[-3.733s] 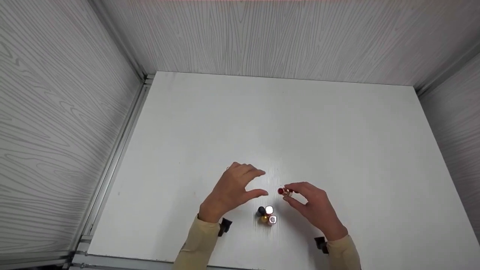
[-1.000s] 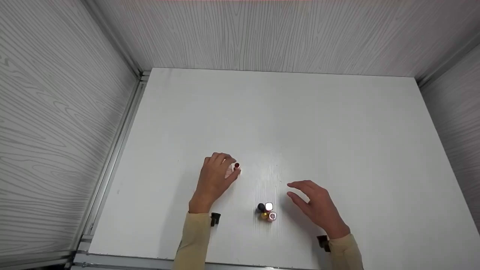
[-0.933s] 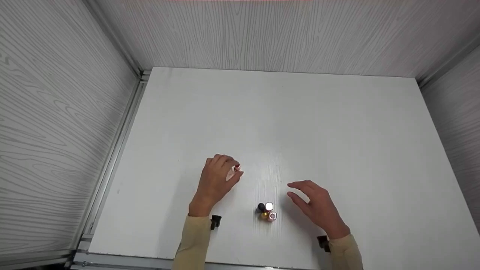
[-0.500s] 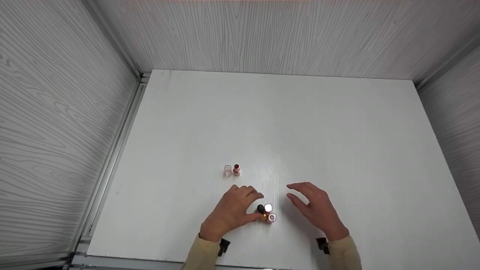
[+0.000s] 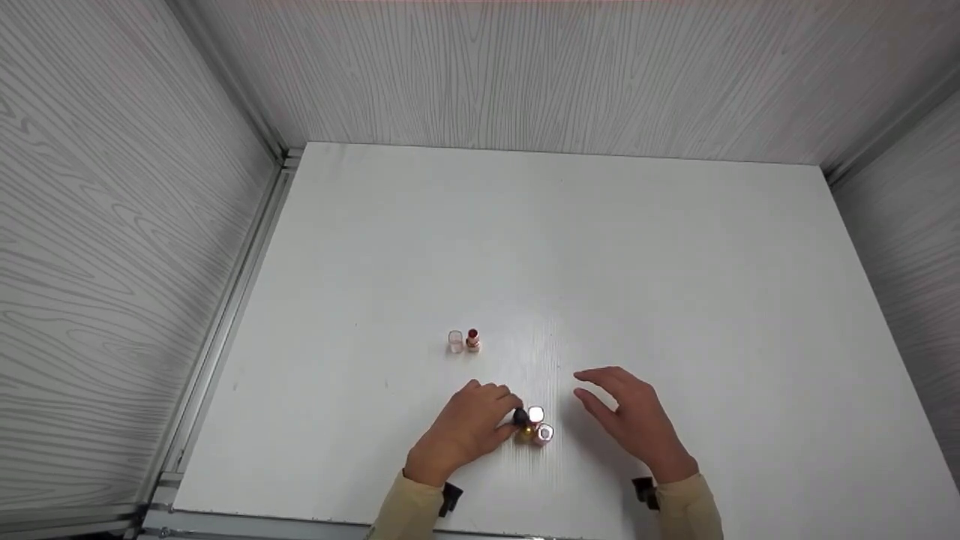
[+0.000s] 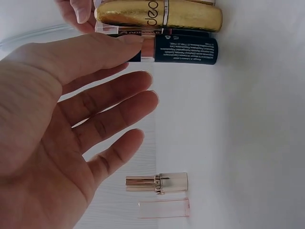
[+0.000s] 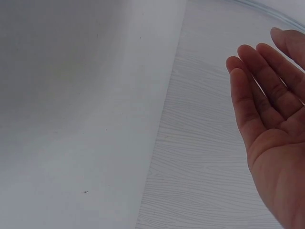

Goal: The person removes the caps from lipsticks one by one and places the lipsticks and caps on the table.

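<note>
My left hand pinches a black lipstick tube between thumb and index finger; its other fingers are spread apart. That tube stands in a tight cluster with a gold lipstick, a silver-topped tube and a pinkish square-topped tube. Farther back on the table an uncapped lipstick stands with its dark red tip up. Close on its left is a clear cap. To the right of the cluster, my right hand hovers with thumb and fingers apart, holding nothing.
A white tabletop lies under everything. Wood-grain panels enclose it at the back and both sides, and a metal rail runs along the left edge.
Earlier my right hand held the uncapped lipstick; my left hand then set it beside the clear cap and let go. The left hand came back to the cluster and took hold of the black tube.
</note>
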### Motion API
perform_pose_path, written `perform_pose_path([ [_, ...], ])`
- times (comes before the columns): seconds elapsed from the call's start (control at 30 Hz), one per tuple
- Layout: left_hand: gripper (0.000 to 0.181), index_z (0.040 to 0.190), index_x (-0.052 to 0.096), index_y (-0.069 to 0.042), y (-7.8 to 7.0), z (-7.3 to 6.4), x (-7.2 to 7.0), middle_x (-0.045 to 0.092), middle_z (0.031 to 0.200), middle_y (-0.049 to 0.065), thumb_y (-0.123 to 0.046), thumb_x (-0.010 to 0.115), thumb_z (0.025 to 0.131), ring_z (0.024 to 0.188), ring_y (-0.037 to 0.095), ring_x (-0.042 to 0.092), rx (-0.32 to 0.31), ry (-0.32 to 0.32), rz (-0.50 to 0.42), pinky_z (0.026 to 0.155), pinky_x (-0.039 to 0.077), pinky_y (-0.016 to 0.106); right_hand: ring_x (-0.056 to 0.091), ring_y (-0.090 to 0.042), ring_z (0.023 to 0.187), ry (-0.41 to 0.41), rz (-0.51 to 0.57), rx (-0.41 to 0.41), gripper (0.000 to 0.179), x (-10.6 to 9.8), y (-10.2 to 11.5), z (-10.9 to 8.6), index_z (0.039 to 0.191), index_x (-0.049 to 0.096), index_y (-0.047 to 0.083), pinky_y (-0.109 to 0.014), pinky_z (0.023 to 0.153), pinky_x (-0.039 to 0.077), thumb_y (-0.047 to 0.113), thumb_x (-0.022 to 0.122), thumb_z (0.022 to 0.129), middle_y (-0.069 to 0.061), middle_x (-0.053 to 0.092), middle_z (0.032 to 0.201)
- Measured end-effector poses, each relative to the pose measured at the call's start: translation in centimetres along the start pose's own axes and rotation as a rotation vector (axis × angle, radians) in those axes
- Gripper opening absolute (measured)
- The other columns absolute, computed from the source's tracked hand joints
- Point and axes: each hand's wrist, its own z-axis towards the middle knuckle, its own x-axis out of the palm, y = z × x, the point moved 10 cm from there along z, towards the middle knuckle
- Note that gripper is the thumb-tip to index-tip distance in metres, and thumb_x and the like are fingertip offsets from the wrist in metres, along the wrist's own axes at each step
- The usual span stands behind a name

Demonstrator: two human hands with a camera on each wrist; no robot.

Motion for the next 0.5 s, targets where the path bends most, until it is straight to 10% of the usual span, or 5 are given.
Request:
perform_pose_path([
  [0.5,0.023,0.108,0.073,-0.018,0.42,-0.13,-0.27,0.074,0.098,-0.008,-0.035,0.075,0.092,0.088,0.007,0.068,-0.004,-0.042,-0.059,0.076,0.047,0.028,0.07,-0.011,0.101,0.019,0.02,0.014,0.032,0.3,0.01,0.17,0.115,0.073,0.013,-0.034,0.081,0.058,0.009,0.081,0.085,0.002,0.074,0.107],
])
